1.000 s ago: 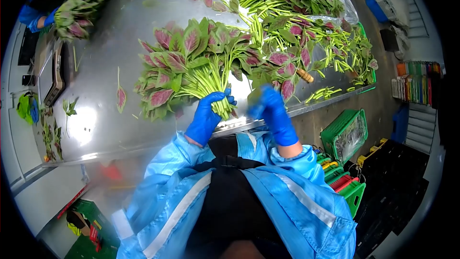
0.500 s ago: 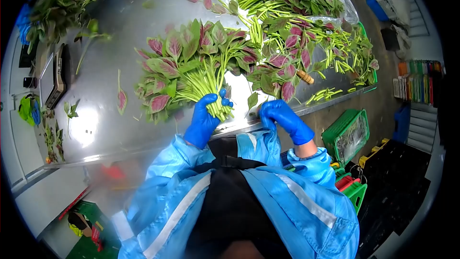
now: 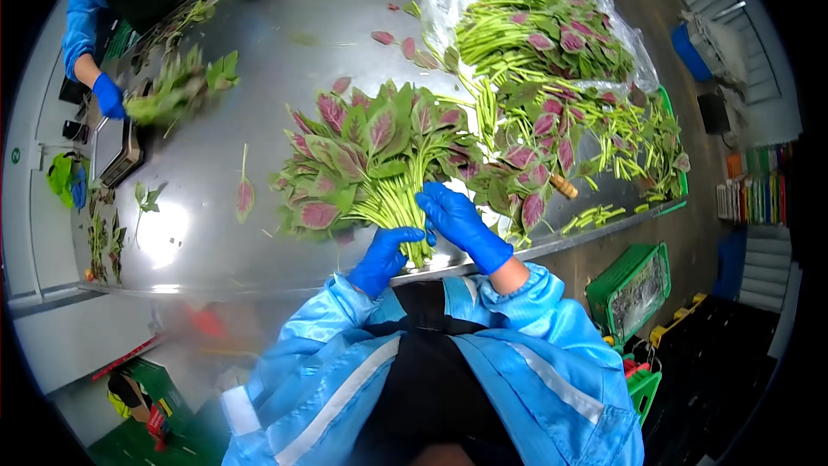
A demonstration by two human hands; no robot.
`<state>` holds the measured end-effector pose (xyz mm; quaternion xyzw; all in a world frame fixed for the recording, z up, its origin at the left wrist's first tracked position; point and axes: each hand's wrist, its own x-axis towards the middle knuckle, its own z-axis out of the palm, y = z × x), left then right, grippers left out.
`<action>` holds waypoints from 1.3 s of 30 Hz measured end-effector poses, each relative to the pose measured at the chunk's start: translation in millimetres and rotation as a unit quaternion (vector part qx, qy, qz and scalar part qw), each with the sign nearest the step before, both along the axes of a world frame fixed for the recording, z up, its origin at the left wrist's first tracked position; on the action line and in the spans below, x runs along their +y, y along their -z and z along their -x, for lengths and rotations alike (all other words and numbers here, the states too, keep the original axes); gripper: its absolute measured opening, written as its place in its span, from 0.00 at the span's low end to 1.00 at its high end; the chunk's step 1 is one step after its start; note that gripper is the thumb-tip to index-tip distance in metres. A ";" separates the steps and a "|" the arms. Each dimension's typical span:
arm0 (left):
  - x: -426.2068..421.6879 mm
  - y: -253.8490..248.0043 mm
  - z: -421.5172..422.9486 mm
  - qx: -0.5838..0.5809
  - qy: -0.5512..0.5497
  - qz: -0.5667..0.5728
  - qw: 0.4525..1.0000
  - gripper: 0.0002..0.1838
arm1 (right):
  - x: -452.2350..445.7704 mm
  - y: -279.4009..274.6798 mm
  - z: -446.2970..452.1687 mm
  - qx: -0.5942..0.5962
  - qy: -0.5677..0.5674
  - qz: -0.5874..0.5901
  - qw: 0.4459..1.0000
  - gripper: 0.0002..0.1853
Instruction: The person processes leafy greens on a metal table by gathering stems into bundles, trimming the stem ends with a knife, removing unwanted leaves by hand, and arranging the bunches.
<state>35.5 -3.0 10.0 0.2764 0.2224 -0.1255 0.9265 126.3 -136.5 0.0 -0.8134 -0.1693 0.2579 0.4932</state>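
A bunch of amaranth (image 3: 371, 142), with green and purple-red leaves, lies over the steel table near its front edge, stems toward me. My left hand (image 3: 385, 259), in a blue glove, is closed round the lower stems. My right hand (image 3: 461, 223), gloved too, has its curled fingers against the right side of the same stems, above the left hand. Its fingertips are partly hidden. Just right of the bunch lie loose amaranth stalks (image 3: 528, 168) and a wooden handle (image 3: 564, 186).
A clear plastic bag (image 3: 444, 4) holds more amaranth at the back right. At the far left a co-worker's gloved hand (image 3: 109, 97) holds a blurred bunch of greens (image 3: 185, 91) near a scale (image 3: 116, 154). A green crate (image 3: 628, 289) stands right of the steel table (image 3: 216, 242).
My right hand has moved left from beside the bunch onto its stems. The stems now point more straight toward me. A co-worker's arm with greens has come into view at left.
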 end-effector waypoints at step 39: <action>113.5 -28.3 -44.8 -0.222 0.025 -0.945 0.237 0.21 | -56.1 -12.2 -77.9 0.265 0.224 -0.360 0.866 0.26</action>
